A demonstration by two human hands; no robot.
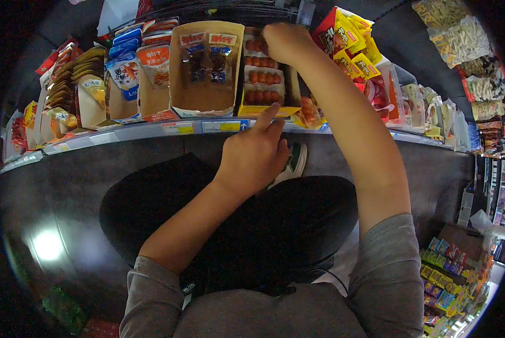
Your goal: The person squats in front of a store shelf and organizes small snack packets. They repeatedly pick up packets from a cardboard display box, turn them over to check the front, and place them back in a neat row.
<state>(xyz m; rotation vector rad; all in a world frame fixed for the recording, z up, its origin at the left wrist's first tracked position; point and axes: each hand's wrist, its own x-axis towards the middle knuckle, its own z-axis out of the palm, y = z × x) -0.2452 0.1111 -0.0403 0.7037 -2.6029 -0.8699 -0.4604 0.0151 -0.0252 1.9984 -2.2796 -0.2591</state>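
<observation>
A yellow-edged cardboard display box (269, 110) on the shelf holds several packs of small reddish-brown sausages or similar snacks (264, 77) in a column. My right hand (287, 42) reaches over the back of this box, its fingers curled down by the rear packs; whether it grips one is hidden. Just in front of the box's near edge is my left hand (256, 154), its index finger extended towards the front pack and nothing visible held in it. Left of that box stands a deeper brown cardboard box (206, 95) with a few blue-and-red packets (220, 63) at its back.
Boxes of blue pouches (125, 74), orange packs (154, 63) and brown packets (87, 63) line the shelf to the left. Yellow packets (353, 38) in a red box and clear plastic bins (404, 99) stand right. A shelf edge with price labels (178, 128) runs before my knees.
</observation>
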